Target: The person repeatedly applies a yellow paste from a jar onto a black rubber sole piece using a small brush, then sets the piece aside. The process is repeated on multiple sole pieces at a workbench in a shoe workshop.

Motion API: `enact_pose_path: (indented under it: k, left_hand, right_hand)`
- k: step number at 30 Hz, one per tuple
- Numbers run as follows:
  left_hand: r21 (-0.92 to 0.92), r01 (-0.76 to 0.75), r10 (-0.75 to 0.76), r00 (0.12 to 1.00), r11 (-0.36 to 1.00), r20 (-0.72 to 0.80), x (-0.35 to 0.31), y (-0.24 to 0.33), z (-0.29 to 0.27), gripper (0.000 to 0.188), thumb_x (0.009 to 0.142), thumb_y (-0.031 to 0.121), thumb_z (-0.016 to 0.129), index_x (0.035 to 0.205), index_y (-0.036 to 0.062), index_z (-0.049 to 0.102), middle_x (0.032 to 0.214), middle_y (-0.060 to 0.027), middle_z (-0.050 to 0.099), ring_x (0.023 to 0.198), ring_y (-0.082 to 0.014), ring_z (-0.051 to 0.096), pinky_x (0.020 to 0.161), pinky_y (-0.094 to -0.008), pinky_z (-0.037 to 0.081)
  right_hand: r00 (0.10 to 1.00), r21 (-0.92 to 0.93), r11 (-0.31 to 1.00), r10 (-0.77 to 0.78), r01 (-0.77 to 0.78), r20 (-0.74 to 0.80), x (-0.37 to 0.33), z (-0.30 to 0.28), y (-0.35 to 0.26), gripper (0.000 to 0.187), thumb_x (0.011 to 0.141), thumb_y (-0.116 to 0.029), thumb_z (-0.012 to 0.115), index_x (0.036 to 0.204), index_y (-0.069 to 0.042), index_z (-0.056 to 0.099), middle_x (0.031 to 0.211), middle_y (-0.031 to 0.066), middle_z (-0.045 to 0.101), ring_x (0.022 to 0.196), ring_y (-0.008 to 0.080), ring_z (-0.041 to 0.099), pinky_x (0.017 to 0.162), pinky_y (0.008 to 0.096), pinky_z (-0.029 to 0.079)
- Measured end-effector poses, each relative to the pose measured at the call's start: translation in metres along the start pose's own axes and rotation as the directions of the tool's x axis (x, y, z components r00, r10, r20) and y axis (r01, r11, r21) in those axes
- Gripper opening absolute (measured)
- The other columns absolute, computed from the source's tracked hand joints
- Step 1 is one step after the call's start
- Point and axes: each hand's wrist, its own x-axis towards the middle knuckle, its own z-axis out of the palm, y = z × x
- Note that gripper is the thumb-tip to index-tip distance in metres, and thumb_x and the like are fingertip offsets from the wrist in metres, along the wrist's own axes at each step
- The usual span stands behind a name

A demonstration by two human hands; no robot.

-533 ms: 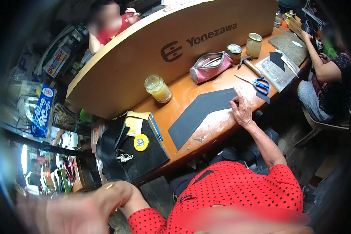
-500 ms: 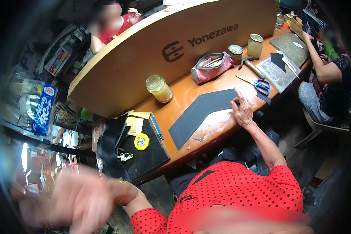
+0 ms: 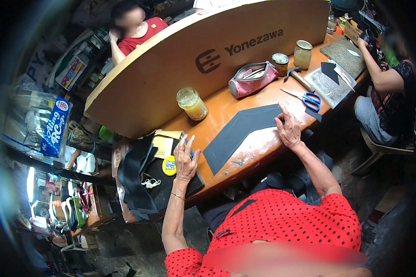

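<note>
A dark grey angled sheet (image 3: 238, 135) with pale lines lies flat on the orange wooden table (image 3: 222, 115). At its right end rests my right hand (image 3: 289, 129), fingers stretched out and holding nothing that I can see. My left hand (image 3: 186, 162) is over the right side of a black board (image 3: 164, 196), its fingers apart and partly covering a slim blue tool. Beside that hand lie a round yellow lid (image 3: 169, 166), white string (image 3: 151, 183) and a yellow piece (image 3: 164, 144). Black strips (image 3: 136, 177) are bunched farther left. Blue-handled scissors (image 3: 311, 100) lie beyond my right hand.
A tall cardboard panel (image 3: 157, 78) stands along the table's back. Before it are a jar (image 3: 192, 105) of yellowish stuff, a pink pencil case (image 3: 253, 82) and a hammer (image 3: 301, 80). One person (image 3: 141, 34) is behind the panel; another (image 3: 390, 83) works at the right.
My left hand, blurred at the lower left before, has come up and right to the black board. My right hand stays by the sheet. The person behind the panel has shifted posture.
</note>
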Motion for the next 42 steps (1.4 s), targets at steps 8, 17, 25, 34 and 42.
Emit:
enact_pose_path:
  k: [8, 17, 25, 34, 42]
  left_hand:
    - [0.104, -0.153, 0.135, 0.977, 0.983, 0.168, -0.003, 0.002, 0.001, 0.033, 0.074, 0.034, 0.074, 0.103, 0.0193, 0.071, 0.118, -0.0076, 0.057, 0.119, -0.0279, 0.045, 0.1, -0.0436, 0.031]
    - [0.084, -0.156, 0.143, 0.979, 0.984, 0.142, -0.004, 0.003, 0.001, 0.031, 0.075, 0.032, 0.073, 0.101, 0.0166, 0.071, 0.109, -0.0071, 0.06, 0.115, -0.027, 0.048, 0.098, -0.0424, 0.033]
    - [0.074, -0.138, 0.126, 0.982, 0.988, 0.141, -0.003, 0.004, 0.001, 0.031, 0.075, 0.031, 0.073, 0.102, 0.016, 0.071, 0.108, -0.0067, 0.06, 0.113, -0.0262, 0.049, 0.097, -0.0418, 0.034]
    - [0.064, -0.132, 0.121, 0.982, 0.989, 0.142, -0.003, 0.004, 0.002, 0.033, 0.074, 0.032, 0.074, 0.102, 0.0152, 0.071, 0.108, -0.0063, 0.061, 0.112, -0.0257, 0.05, 0.097, -0.0407, 0.034]
    - [0.048, -0.198, 0.192, 0.975, 0.979, 0.11, -0.001, -0.002, 0.003, 0.033, 0.069, 0.033, 0.076, 0.096, 0.0149, 0.07, 0.099, -0.0052, 0.061, 0.107, -0.0271, 0.053, 0.094, -0.043, 0.035]
  right_hand:
    - [0.999, 0.016, 1.0, 0.027, -0.027, 0.034, 0.001, 0.0, 0.003, 0.057, 0.085, -0.011, 0.061, 0.138, -0.008, 0.039, 0.08, 0.0089, 0.06, 0.077, 0.0273, 0.058, 0.077, 0.0394, 0.045]
    - [0.999, 0.009, 1.0, 0.029, -0.029, 0.04, 0.001, 0.0, 0.002, 0.058, 0.084, -0.01, 0.061, 0.138, -0.008, 0.039, 0.08, 0.0088, 0.058, 0.079, 0.0275, 0.057, 0.077, 0.0392, 0.045]
    - [1.0, 0.022, 1.0, 0.008, -0.008, -0.006, 0.0, 0.003, 0.003, 0.057, 0.085, -0.011, 0.061, 0.138, -0.007, 0.038, 0.079, 0.0093, 0.058, 0.077, 0.0279, 0.056, 0.075, 0.0396, 0.045]
    - [0.999, 0.018, 1.0, 0.01, -0.01, 0.034, -0.001, 0.0, 0.006, 0.055, 0.086, -0.012, 0.06, 0.137, -0.008, 0.039, 0.082, 0.0098, 0.06, 0.077, 0.0285, 0.056, 0.075, 0.0402, 0.045]
    - [0.963, 0.149, 0.974, 0.132, -0.17, 0.235, 0.018, -0.009, 0.009, 0.057, 0.086, -0.015, 0.061, 0.138, -0.009, 0.039, 0.083, 0.0164, 0.059, 0.081, 0.0308, 0.058, 0.078, 0.0394, 0.046]
